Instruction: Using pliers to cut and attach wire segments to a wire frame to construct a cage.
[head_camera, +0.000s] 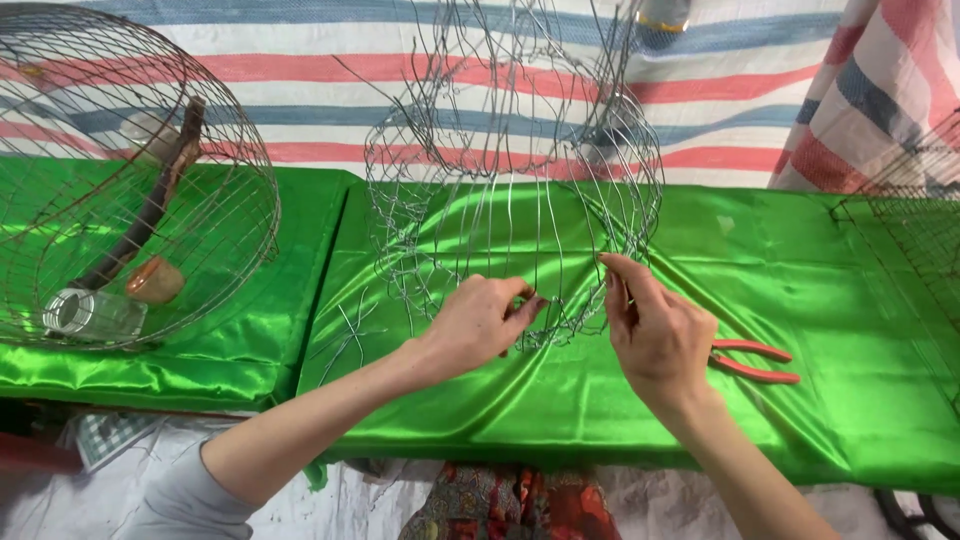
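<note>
Wire frame (510, 200) stands on the green cloth (800, 300) in the middle, just in front of our two hands, and its lower rim is between them. Our left hand (480, 322) pinches a thin wire at the rim with closed fingers. Our right hand (655, 335) holds another wire between thumb and forefinger, fingers narrow. The frame is one piece, its long axis going upward and away from us, loose wire ends pointing up. At the left we count one finished round wire cage (130, 180), lying on its side. One pair of red pliers (755, 362) lies just beside the right hand.
</note>
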